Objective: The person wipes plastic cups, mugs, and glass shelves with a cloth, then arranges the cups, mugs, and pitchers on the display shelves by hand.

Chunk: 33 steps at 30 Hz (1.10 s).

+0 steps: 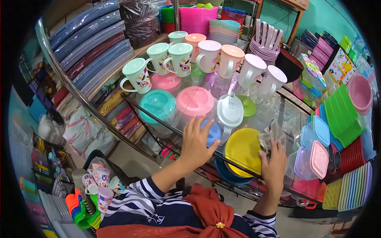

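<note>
My left hand (197, 142) curves its fingers round a small container with a blue lid (211, 134) near the front edge of the glass shelf. The lower part of that container is hidden. Right beside it stands a pale blue lidded pitcher (230, 113). Under my right hand (273, 160) is a crumpled grey cloth (266, 137), its fingers pressed onto the lower part. A yellow bowl (244, 150) lies between my two hands. Behind my left hand are jars with a pink lid (194, 101) and a turquoise lid (156, 106).
Several lidded mugs (180, 59) line the back of the glass shelf (278, 117). Clear lidded boxes (301, 158) and green baskets (341, 115) stand to the right. A metal rail (75, 83) curves along the left. More cups (104, 176) sit low at the left.
</note>
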Motion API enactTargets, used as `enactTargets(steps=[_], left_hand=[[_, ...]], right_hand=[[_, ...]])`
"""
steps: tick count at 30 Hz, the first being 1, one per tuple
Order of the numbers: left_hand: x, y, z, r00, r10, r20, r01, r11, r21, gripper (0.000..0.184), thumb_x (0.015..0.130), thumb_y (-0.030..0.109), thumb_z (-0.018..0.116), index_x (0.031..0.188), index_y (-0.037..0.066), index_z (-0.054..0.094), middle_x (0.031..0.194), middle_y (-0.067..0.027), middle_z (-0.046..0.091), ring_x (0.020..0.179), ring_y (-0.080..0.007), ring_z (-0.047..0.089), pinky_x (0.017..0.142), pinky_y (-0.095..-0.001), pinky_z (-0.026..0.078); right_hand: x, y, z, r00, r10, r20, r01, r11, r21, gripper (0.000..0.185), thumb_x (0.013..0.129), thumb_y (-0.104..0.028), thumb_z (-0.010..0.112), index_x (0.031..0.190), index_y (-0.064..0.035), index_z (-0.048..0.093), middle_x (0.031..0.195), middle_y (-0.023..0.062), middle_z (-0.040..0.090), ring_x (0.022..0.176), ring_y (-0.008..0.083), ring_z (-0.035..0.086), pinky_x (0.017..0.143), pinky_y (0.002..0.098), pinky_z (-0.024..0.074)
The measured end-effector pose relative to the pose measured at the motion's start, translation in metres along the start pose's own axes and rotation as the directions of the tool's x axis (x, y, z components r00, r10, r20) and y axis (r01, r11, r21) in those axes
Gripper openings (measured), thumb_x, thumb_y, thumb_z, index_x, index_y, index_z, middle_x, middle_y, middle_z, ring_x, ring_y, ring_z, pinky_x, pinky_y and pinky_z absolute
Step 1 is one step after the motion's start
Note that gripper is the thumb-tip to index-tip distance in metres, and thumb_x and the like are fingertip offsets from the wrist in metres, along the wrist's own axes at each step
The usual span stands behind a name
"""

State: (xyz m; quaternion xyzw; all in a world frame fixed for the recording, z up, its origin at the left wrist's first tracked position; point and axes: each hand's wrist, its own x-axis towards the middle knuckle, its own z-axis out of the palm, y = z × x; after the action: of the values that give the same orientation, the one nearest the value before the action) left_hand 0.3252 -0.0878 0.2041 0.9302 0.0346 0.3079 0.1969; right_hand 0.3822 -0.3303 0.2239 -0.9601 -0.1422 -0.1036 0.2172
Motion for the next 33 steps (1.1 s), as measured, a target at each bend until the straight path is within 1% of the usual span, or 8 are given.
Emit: enactTargets(steps=[7,9,15,19,21,27,32,33], left_hand=[[0.081,-0.053,0.016,0.991,-0.077,-0.108,0.062,0.990,-0.130,0.063,0.075,0.030,0.066,0.125,-0.003,0.044,0.120,-0.0222,0.049,0.111,-0.0369,0.048,0.095,-0.0427,0.038],[0.113,-0.070,0.026,0.957,-0.288,-0.039,0.268,0.927,-0.262,0.063,0.078,0.032,0.064,0.125,-0.004,0.043,0.120,-0.0239,0.050,0.109,-0.0369,0.051,0.094,-0.0418,0.040],[0.172,-0.088,0.050,0.847,-0.526,-0.081,0.464,0.805,-0.370,0.061,0.077,0.027,0.065,0.123,-0.006,0.042,0.116,-0.0266,0.053,0.109,-0.0378,0.052,0.093,-0.0412,0.040],[0.198,-0.101,0.077,0.820,-0.563,-0.100,0.483,0.775,-0.407,0.058,0.081,0.029,0.061,0.125,-0.005,0.042,0.116,-0.0254,0.054,0.109,-0.0369,0.052,0.093,-0.0410,0.041],[0.207,-0.103,0.083,0.801,-0.557,-0.217,0.405,0.772,-0.490,0.055,0.080,0.019,0.061,0.123,-0.007,0.041,0.112,-0.0291,0.054,0.104,-0.0403,0.054,0.089,-0.0430,0.042],[0.220,-0.100,0.097,0.760,-0.618,-0.200,0.419,0.702,-0.576,0.061,0.080,0.018,0.061,0.126,-0.007,0.030,0.109,-0.0305,0.054,0.099,-0.0427,0.055,0.087,-0.0443,0.043],[0.224,-0.094,0.101,0.775,-0.585,-0.237,0.361,0.718,-0.595,0.058,0.079,0.019,0.063,0.118,-0.009,0.030,0.104,-0.0313,0.055,0.096,-0.0441,0.056,0.085,-0.0452,0.044],[0.226,-0.093,0.098,0.784,-0.602,-0.149,0.417,0.689,-0.593,0.057,0.079,0.020,0.063,0.115,-0.009,0.030,0.102,-0.0315,0.056,0.094,-0.0439,0.057,0.084,-0.0451,0.045]], right_hand=[[0.003,-0.020,-0.012,0.977,-0.203,-0.061,0.205,0.978,0.034,0.057,0.079,-0.025,0.062,0.129,-0.0051,0.044,0.130,0.0246,0.042,0.120,0.0403,0.039,0.101,0.0446,0.0283],[0.003,-0.032,-0.025,0.963,-0.267,-0.044,0.270,0.961,0.068,0.057,0.078,-0.023,0.063,0.129,-0.0050,0.045,0.129,0.0237,0.043,0.119,0.0399,0.040,0.101,0.0445,0.0285],[0.003,-0.041,-0.051,0.907,-0.421,-0.022,0.421,0.901,0.104,0.057,0.076,-0.018,0.066,0.127,-0.0043,0.046,0.129,0.0209,0.045,0.117,0.0377,0.043,0.101,0.0429,0.0298],[0.004,-0.029,-0.040,0.921,-0.388,0.018,0.381,0.913,0.147,0.056,0.076,-0.015,0.065,0.127,-0.0045,0.046,0.129,0.0202,0.046,0.118,0.0365,0.043,0.101,0.0416,0.0297],[0.005,-0.030,-0.038,0.931,-0.364,0.042,0.353,0.922,0.162,0.056,0.076,-0.015,0.065,0.128,-0.0047,0.045,0.129,0.0200,0.046,0.118,0.0361,0.043,0.101,0.0411,0.0297],[0.021,-0.045,-0.037,0.945,-0.324,0.045,0.316,0.940,0.127,0.056,0.076,-0.012,0.065,0.128,-0.0051,0.045,0.129,0.0200,0.046,0.119,0.0358,0.043,0.100,0.0399,0.0318],[0.056,-0.083,-0.041,0.888,-0.434,0.152,0.407,0.896,0.178,0.056,0.076,-0.015,0.066,0.127,-0.0047,0.046,0.129,0.0210,0.045,0.120,0.0374,0.042,0.100,0.0410,0.0336],[0.065,-0.091,-0.040,0.890,-0.432,0.150,0.406,0.897,0.174,0.056,0.076,-0.015,0.066,0.127,-0.0047,0.046,0.129,0.0210,0.045,0.120,0.0374,0.042,0.100,0.0410,0.0336]])
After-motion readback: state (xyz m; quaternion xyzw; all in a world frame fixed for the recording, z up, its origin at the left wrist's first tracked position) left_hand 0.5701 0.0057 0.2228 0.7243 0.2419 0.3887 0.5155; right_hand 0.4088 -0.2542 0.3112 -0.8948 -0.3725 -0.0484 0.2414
